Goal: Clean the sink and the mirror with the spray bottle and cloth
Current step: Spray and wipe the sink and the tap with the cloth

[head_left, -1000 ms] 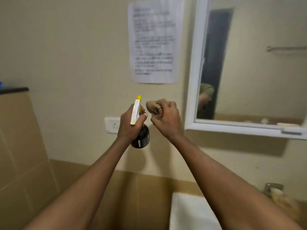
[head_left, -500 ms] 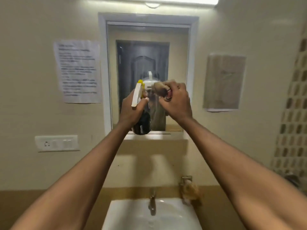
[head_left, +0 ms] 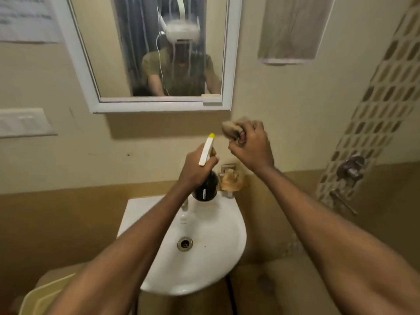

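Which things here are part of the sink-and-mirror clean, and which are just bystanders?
In the job:
spray bottle, gripped by the left hand
cloth, bunched in the right hand
mirror, streaked with drips
sink

Just there:
paper notice
switch plate
wall panel
shower valve

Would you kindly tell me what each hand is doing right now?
Left hand: closed around the dark spray bottle.
Right hand: closed around a bunched brown cloth.

Both forearms were bare, no sleeves reaching the wrists. At twelve o'clock, the reflection showed an olive-green short-sleeved shirt (head_left: 179,69), a white head-mounted camera rig (head_left: 180,30) and a thin white cable (head_left: 159,64).
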